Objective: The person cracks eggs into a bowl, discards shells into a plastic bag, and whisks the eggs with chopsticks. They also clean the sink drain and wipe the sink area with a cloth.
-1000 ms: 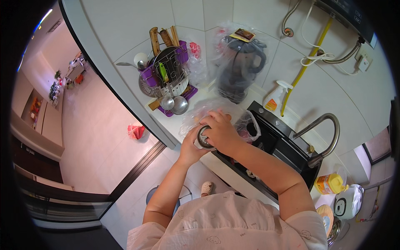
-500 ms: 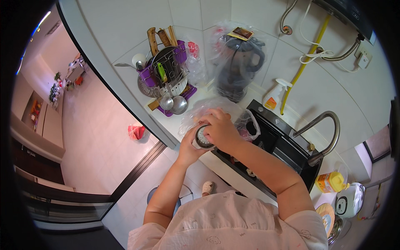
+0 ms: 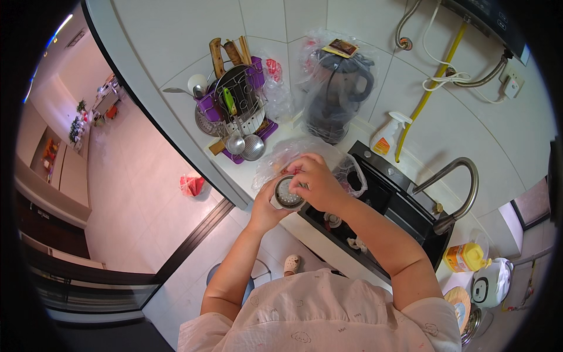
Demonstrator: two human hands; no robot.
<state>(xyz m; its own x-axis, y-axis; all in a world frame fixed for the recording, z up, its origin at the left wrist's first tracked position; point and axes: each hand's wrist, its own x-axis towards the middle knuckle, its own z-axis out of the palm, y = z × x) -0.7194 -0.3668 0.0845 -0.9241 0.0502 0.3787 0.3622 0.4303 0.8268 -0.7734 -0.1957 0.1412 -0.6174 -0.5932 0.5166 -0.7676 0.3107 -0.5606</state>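
Holding a small round cup-like piece with a perforated metal insert (image 3: 287, 193) at the counter's edge, the person works with both hands close together over it. The left hand (image 3: 265, 205) wraps around its outer wall from below and to the left, clamped on it, while the right hand (image 3: 314, 183) lies over its upper right rim with the fingers curled down onto it; whether those fingers pinch the rim or only press on it I cannot tell. The piece sits just above the white counter (image 3: 267, 144), right beside the near-left corner of the dark sink (image 3: 381, 193), with crumpled clear plastic bags (image 3: 293, 151) touching or just behind the hands. A likely slip: if the 2 hands twist against each other and the grip on the smooth wall gives, the piece could drop past the counter's edge to the floor or tumble into the sink, where other small items (image 3: 334, 220) already lie. The loose plastic could also snag under the fingers. Further back stand a purple dish rack (image 3: 234, 111) with ladles, a bagged dark kettle (image 3: 337, 94) and a spray bottle (image 3: 387, 136), well apart from the hands.
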